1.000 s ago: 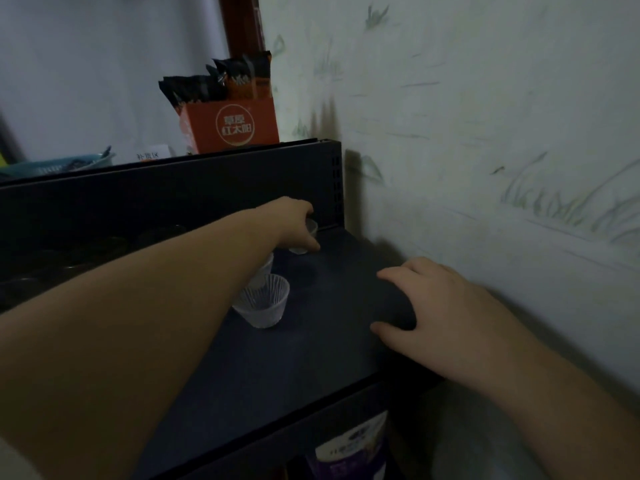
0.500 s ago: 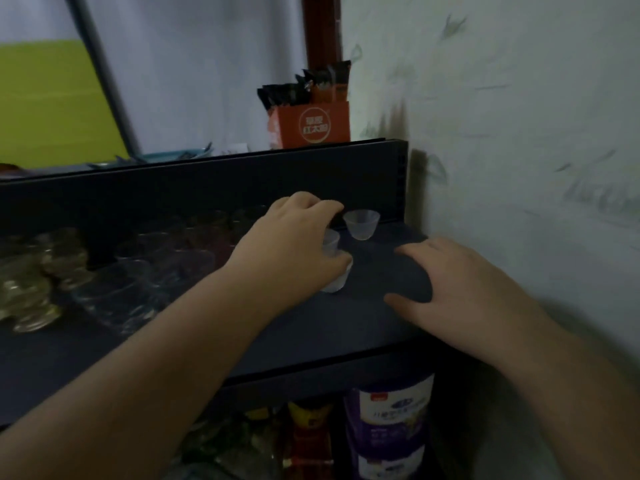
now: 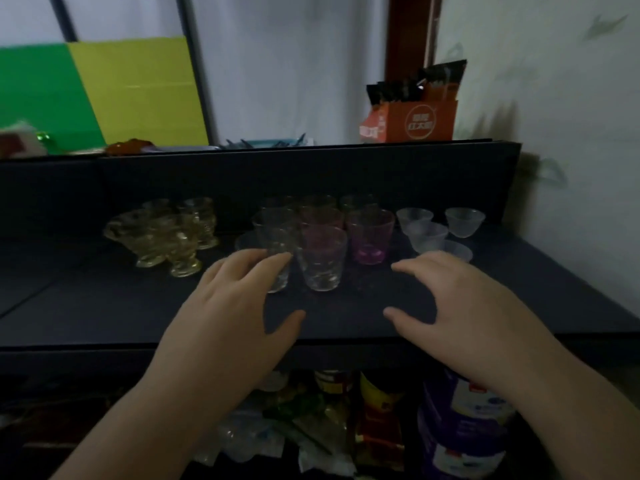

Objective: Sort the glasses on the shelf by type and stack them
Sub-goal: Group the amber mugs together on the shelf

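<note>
Left hand [image 3: 239, 306] reached nearest the tumblers [image 3: 322, 259].
Both my hands hung relaxed, holding nothing; clear glass [image 3: 278, 268] stood upright at its one o'clock.

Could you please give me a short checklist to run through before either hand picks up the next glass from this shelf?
1. Left hand free: ok, fingers spread and holding nothing, tips near a clear tumbler.
2. Right hand free: ok, open above the shelf.
3. Types distinguishable: ok, yellow footed glasses, tumblers, small frosted cups.
4. Purple-tinted tumbler upright: ok.
5. Frosted cups stacked: not ok, standing apart.
6. Back row count: cannot tell, too dark.
</note>
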Demonstrator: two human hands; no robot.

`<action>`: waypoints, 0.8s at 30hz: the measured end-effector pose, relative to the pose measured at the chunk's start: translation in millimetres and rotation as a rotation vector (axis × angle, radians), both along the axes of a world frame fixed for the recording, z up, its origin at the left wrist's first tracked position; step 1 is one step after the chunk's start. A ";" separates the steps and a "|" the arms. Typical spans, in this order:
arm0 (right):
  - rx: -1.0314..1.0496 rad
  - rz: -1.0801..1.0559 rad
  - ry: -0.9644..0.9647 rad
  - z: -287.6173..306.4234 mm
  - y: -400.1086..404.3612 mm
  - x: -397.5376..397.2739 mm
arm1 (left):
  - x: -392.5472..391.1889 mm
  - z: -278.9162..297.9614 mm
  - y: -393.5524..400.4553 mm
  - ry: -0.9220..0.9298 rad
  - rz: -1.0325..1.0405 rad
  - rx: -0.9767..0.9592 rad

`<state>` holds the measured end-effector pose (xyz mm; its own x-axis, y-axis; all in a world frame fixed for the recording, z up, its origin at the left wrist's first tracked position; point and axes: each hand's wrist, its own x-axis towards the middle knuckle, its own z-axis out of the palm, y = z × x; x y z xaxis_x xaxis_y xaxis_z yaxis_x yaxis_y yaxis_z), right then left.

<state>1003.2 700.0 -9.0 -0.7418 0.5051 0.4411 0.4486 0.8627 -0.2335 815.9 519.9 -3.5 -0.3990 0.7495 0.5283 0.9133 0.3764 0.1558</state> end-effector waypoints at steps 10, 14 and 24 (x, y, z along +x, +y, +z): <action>-0.061 0.087 0.010 -6.8 -106.5 -115.0 | -113.0 -16.3 -123.1 -0.075 0.116 -0.049; -0.102 0.075 0.035 -9.4 -137.5 -149.6 | -152.8 -22.8 -154.4 -0.134 0.097 -0.043; -0.225 0.079 0.168 -10.8 -145.3 -220.2 | -224.9 -29.3 -136.2 -0.351 0.002 0.050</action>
